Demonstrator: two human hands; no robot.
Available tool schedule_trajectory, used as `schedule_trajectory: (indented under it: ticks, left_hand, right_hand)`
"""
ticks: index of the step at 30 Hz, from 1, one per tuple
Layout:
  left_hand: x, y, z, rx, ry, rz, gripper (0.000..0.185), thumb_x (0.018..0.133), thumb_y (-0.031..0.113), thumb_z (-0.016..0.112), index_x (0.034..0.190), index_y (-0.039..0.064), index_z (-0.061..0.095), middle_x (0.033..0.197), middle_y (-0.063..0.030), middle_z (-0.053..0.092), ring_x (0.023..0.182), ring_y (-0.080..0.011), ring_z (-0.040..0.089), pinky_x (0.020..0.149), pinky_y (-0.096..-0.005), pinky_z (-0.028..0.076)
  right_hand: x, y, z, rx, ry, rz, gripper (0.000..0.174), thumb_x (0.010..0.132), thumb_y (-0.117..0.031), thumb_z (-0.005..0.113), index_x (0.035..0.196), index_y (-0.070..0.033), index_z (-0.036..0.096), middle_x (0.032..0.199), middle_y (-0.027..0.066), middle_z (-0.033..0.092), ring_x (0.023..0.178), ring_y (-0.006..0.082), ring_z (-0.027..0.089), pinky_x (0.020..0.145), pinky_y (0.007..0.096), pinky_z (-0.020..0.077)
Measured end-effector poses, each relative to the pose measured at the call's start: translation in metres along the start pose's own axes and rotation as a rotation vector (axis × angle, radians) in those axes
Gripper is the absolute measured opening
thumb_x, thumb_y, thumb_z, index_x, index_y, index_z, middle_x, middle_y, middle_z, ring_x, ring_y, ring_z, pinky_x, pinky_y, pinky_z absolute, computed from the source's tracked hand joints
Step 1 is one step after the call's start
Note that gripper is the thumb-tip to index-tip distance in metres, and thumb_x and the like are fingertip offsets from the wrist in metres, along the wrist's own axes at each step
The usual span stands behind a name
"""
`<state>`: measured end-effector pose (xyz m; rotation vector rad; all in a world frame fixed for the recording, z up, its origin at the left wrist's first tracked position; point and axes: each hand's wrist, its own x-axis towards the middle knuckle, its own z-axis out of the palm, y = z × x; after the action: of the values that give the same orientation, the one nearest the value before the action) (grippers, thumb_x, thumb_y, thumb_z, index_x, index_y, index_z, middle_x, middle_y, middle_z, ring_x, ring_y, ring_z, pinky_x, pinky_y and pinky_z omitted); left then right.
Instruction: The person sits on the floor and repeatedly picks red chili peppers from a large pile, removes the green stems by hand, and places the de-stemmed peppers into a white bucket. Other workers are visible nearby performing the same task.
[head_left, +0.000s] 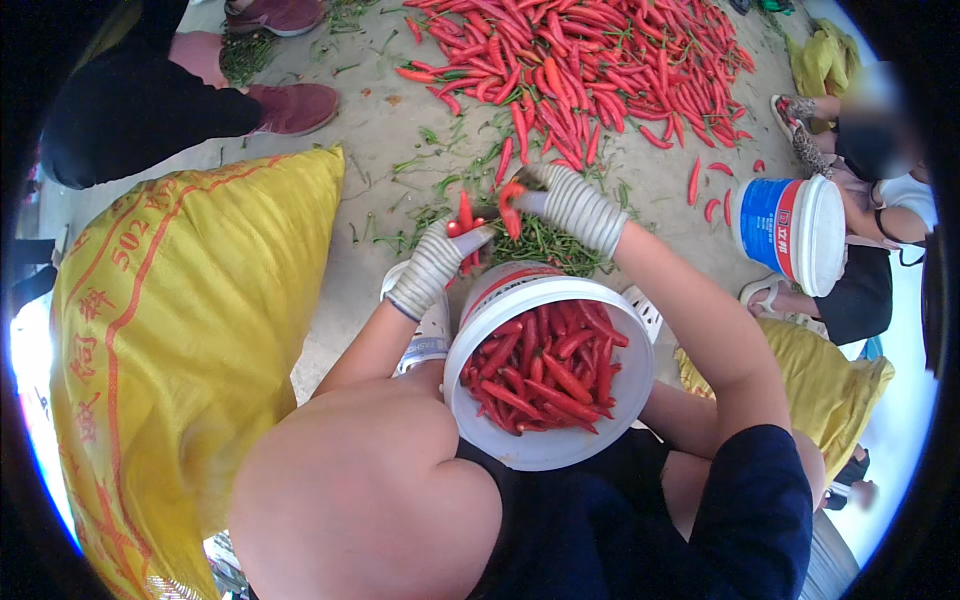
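Both my hands wear striped work gloves with dark fingers. My left hand (444, 253) grips several red chili peppers (466, 214) that stick up past its fingers. In my right hand (564, 196) is another red chili (512, 206), held just right of the left hand's bunch and slightly blurred. Below both hands, a white plastic bucket (457, 375) leans between my legs, its mouth facing me. Red chilies without stems (544, 367) fill much of it. Green stems (551, 244) lie heaped on the ground behind the bucket.
A large pile of red chilies (570, 60) covers the ground ahead. A bulging yellow woven sack (202, 322) stands at left, another yellow sack (810, 382) at right. People sit or stand on both sides. A blue-and-white bucket (784, 232) is beside the person at right.
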<state>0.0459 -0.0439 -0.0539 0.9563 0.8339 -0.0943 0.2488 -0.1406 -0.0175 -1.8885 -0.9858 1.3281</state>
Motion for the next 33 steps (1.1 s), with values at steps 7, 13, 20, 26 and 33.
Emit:
schedule_trajectory:
  ticks: [7, 13, 20, 26, 33]
  left_hand:
    - [-0.008, -0.012, -0.023, -0.201, 0.019, 0.085, 0.017, 0.085, 0.019, 0.064, 0.095, 0.006, 0.060, 0.075, -0.0035, 0.062, 0.065, -0.0144, 0.060, 0.059, -0.0278, 0.049]
    - [-0.058, 0.108, -0.002, -0.294, -0.352, 0.276, 0.023, 0.082, 0.016, 0.062, 0.097, 0.001, 0.053, 0.078, -0.0126, 0.062, 0.070, -0.0256, 0.065, 0.066, -0.0324, 0.052]
    - [-0.093, 0.122, 0.039, 0.119, -0.819, 0.068, 0.045, 0.076, 0.012, 0.069, 0.114, 0.002, 0.046, 0.087, -0.0065, 0.058, 0.081, -0.0154, 0.060, 0.075, -0.0289, 0.050]
    - [-0.082, 0.110, 0.062, 0.324, -1.206, 0.309, 0.093, 0.067, 0.026, 0.078, 0.143, 0.006, 0.028, 0.129, -0.0141, 0.047, 0.123, -0.0242, 0.044, 0.102, -0.0345, 0.036]
    - [-0.073, 0.102, 0.061, 0.477, -1.289, 0.370, 0.091, 0.072, 0.034, 0.073, 0.146, 0.011, 0.025, 0.144, -0.0192, 0.032, 0.134, -0.0314, 0.031, 0.109, -0.0390, 0.026]
  right_hand:
    - [0.003, 0.054, -0.195, 0.135, 0.666, 0.267, 0.016, 0.081, -0.027, 0.067, 0.080, -0.015, 0.057, 0.060, -0.0025, 0.046, 0.046, 0.0119, 0.038, 0.045, 0.0284, 0.0324]
    - [-0.096, 0.128, -0.357, 0.617, 1.331, 0.197, 0.026, 0.081, -0.029, 0.069, 0.071, -0.020, 0.047, 0.054, -0.0026, 0.038, 0.042, 0.0133, 0.034, 0.040, 0.0282, 0.0270]
    - [-0.122, 0.135, -0.400, 0.838, 1.421, 0.323, 0.019, 0.087, -0.029, 0.062, 0.074, -0.019, 0.053, 0.050, -0.0022, 0.038, 0.039, 0.0153, 0.035, 0.039, 0.0301, 0.0281]
    - [-0.165, 0.151, -0.432, 0.665, 1.448, 0.366, 0.027, 0.088, -0.028, 0.060, 0.066, -0.020, 0.046, 0.047, -0.0021, 0.036, 0.037, 0.0145, 0.039, 0.035, 0.0273, 0.0289]
    - [-0.170, 0.117, -0.400, 0.828, 1.437, 0.302, 0.020, 0.087, -0.028, 0.060, 0.072, -0.019, 0.051, 0.053, -0.0006, 0.044, 0.041, 0.0151, 0.041, 0.039, 0.0285, 0.0324]
